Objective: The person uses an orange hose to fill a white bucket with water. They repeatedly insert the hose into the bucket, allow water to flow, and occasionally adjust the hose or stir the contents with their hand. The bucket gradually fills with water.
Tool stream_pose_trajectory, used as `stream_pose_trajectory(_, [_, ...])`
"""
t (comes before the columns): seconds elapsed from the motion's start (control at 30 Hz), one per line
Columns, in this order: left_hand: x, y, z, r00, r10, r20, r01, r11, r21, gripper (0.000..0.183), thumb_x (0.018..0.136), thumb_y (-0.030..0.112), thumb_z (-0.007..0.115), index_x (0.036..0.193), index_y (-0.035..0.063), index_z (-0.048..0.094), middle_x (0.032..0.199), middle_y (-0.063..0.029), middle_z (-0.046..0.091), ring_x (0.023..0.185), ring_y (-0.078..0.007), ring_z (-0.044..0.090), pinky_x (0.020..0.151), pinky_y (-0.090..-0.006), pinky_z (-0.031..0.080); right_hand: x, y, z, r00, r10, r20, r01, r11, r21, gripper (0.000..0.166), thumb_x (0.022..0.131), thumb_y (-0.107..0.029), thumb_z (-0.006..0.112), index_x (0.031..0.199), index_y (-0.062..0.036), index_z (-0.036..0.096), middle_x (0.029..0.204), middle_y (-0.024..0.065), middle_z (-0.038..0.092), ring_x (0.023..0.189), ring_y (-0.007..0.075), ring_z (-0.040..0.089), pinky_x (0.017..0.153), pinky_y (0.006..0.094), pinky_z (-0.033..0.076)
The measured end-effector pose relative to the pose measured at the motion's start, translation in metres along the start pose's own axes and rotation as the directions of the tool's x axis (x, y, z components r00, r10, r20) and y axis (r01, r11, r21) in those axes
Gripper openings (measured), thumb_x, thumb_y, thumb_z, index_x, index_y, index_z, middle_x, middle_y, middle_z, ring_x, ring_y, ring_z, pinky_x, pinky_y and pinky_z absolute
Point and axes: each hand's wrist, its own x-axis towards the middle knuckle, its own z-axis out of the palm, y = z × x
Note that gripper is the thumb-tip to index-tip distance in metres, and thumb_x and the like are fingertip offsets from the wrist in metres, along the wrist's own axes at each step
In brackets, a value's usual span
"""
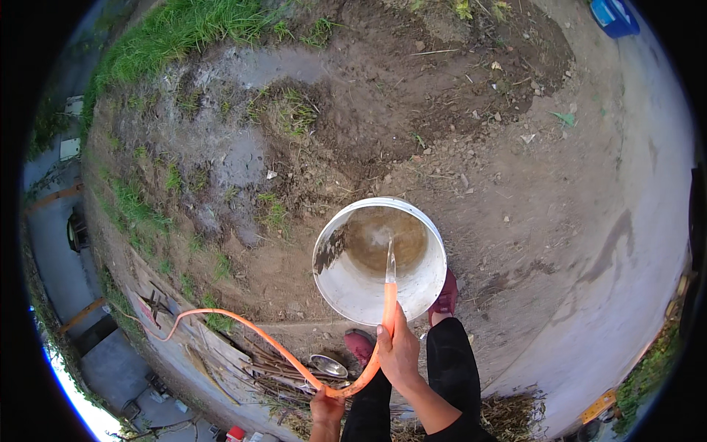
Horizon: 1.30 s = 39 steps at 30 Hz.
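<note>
An orange hose [265, 338] bends in a U between my hands. Close behind its open end, my right hand [399, 351] grips it over the near rim of a white plastic bucket [364, 301]. Clear water [391, 259] pours from the hose into the bucket and churns the shallow brownish water [362, 240] at the bottom. Dark dirt clings to the bucket's left inner wall. Lower down, my left hand [327, 408] holds the hose at the bottom of its bend. From there the hose runs off to the left along the ground.
My reddish shoes [360, 345] stand right by the bucket. A metal bowl [328, 366] lies beside a pile of sticks [276, 362]. Wet mud [243, 160] and grass [182, 33] spread up and left. At the top right stands a blue container [614, 19].
</note>
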Motion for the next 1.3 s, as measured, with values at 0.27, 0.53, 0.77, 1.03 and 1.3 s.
stream_pose_trajectory(0.27, [0.028,-0.032,-0.014,0.986,0.022,0.168,-0.006,0.995,-0.095,0.010,0.076,0.015,0.060,0.081,0.0063,0.061,0.075,-0.0051,0.064,0.071,-0.0211,0.062,0.070,-0.0410,0.051,-0.008,0.001,-0.007,0.998,0.003,0.067,-0.001,1.000,-0.023,0.055,0.083,-0.017,0.051,0.130,0.0018,0.029,0.105,0.0253,0.055,0.091,0.0383,0.056,0.077,0.0409,0.045])
stream_pose_trajectory(0.53, [0.021,-0.035,-0.009,0.996,0.012,0.087,0.006,0.978,-0.207,0.012,0.078,0.017,0.058,0.081,0.0048,0.059,0.074,-0.0074,0.062,0.066,-0.0228,0.060,0.060,-0.0377,0.050,-0.017,-0.007,0.002,1.000,-0.015,0.028,0.016,1.000,-0.026,0.050,0.085,-0.017,0.049,0.128,0.0013,0.032,0.087,0.0196,0.057,0.074,0.0336,0.059,0.066,0.0391,0.046])
stream_pose_trajectory(0.77, [0.026,-0.044,-0.016,0.984,-0.014,0.178,0.058,0.967,-0.246,0.010,0.077,0.015,0.059,0.082,0.0060,0.059,0.073,-0.0068,0.062,0.067,-0.0224,0.060,0.062,-0.0381,0.051,-0.017,0.001,0.011,0.994,-0.107,-0.024,0.103,0.985,-0.138,0.046,0.087,-0.019,0.046,0.127,0.0015,0.034,0.081,0.0183,0.057,0.071,0.0323,0.059,0.063,0.0371,0.046])
stream_pose_trajectory(1.03, [0.033,-0.040,-0.017,0.989,-0.019,0.146,0.062,0.951,-0.302,0.009,0.079,0.014,0.057,0.082,0.0058,0.056,0.074,-0.0070,0.060,0.068,-0.0224,0.059,0.057,-0.0369,0.049,-0.016,0.002,0.022,0.993,-0.106,-0.056,0.102,0.992,-0.071,0.041,0.088,-0.013,0.045,0.125,0.0020,0.037,0.088,0.0127,0.056,0.076,0.0204,0.054,0.068,0.0308,0.043])
stream_pose_trajectory(1.3, [0.030,-0.034,-0.020,0.989,-0.045,0.143,0.088,0.946,-0.312,0.011,0.078,0.014,0.059,0.084,0.0046,0.056,0.071,-0.0086,0.060,0.065,-0.0238,0.059,0.057,-0.0374,0.050,-0.017,0.007,0.030,0.990,-0.136,-0.033,0.131,0.984,-0.122,0.045,0.088,-0.016,0.045,0.127,0.0022,0.034,0.091,0.0189,0.057,0.078,0.0287,0.058,0.068,0.0350,0.045])
